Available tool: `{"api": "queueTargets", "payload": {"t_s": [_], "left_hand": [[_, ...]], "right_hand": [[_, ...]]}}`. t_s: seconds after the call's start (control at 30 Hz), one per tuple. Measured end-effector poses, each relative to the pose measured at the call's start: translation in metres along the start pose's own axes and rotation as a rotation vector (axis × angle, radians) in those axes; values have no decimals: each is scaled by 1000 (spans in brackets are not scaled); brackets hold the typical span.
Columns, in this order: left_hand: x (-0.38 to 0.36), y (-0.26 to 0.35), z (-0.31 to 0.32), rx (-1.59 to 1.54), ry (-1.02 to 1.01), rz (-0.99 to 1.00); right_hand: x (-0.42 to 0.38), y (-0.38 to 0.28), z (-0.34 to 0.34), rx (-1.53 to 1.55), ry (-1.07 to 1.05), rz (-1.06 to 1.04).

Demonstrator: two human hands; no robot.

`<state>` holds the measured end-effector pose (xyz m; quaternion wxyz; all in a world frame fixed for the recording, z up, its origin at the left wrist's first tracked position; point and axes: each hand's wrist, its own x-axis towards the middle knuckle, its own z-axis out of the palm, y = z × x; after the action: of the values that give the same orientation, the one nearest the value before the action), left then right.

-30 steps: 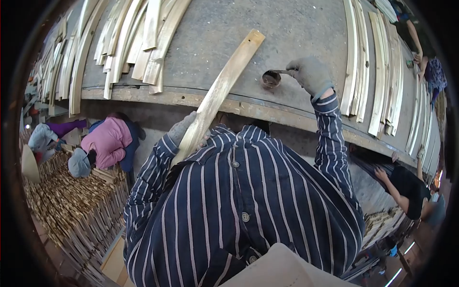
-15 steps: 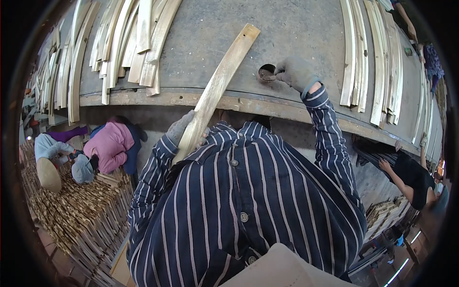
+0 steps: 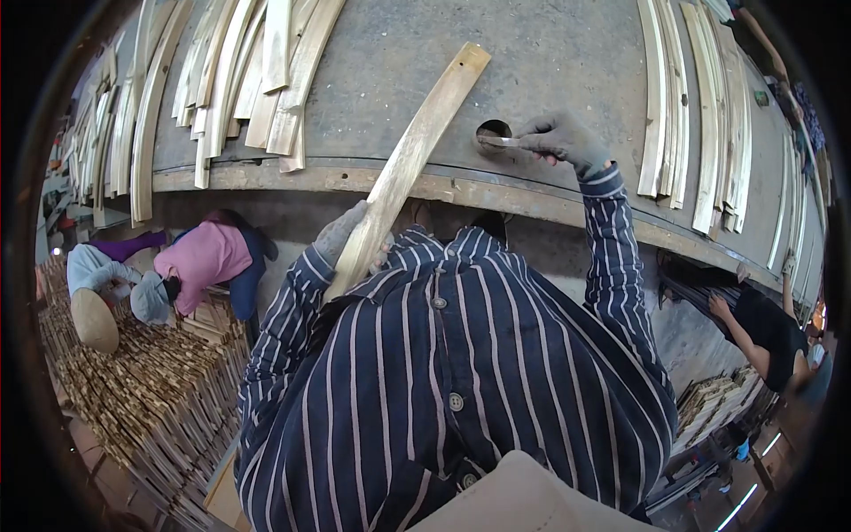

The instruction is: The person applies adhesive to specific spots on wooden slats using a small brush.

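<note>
My left hand [image 3: 341, 232], in a grey glove, is closed around the lower part of a long pale wooden slat [image 3: 417, 133]. The slat slants up and away over the bench edge, with a small dark mark near its far end. Gloved as well, my right hand [image 3: 567, 142] pinches a small putty knife [image 3: 507, 142] with a thin, light, flat blade. The blade tip lies over the rim of a round dark hole [image 3: 493, 131] in the bench top, brownish inside. The knife's handle is hidden in my fingers.
The grey bench [image 3: 381, 80] has a worn wooden front edge [image 3: 523, 197]. Slats lie in groups at the left [image 3: 222, 80] and right [image 3: 665, 106]. A person in pink [image 3: 208, 262] bends over stacked slats [image 3: 151, 399] at left; a person in black [image 3: 767, 332] is at right.
My right hand has shifted slightly right and turned, drawing the putty knife back from the hole so its blade shows more clearly. My left hand keeps hold of the slat.
</note>
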<state>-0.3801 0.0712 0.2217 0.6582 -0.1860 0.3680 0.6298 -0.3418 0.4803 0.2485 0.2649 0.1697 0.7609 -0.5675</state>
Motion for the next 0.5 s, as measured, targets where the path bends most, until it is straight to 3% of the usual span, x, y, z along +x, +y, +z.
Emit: {"api": "queueTargets", "payload": {"t_s": [0.1, 0.17, 0.2, 0.27, 0.33, 0.37, 0.5], "left_hand": [[-13, -8, -6, 1, -6, 26], [-18, -14, -26, 45, -64, 26], [-17, -18, -36, 36, -85, 3], [-24, -16, -17, 35, 4, 32], [-24, -14, -10, 38, 92, 59], [-22, -14, -9, 54, 63, 62], [-16, -15, -19, 110, -74, 35]], "right_hand": [[-10, -13, 7, 21, 45, -38], [-4, -11, 12, 44, 312, -102], [3, -7, 12, 41, 311, -109], [25, 3, 10, -195, 543, -327], [47, 1, 10, -325, 536, -393], [56, -1, 11, -453, 528, -451], [100, 19, 7, -454, 496, -522]]}}
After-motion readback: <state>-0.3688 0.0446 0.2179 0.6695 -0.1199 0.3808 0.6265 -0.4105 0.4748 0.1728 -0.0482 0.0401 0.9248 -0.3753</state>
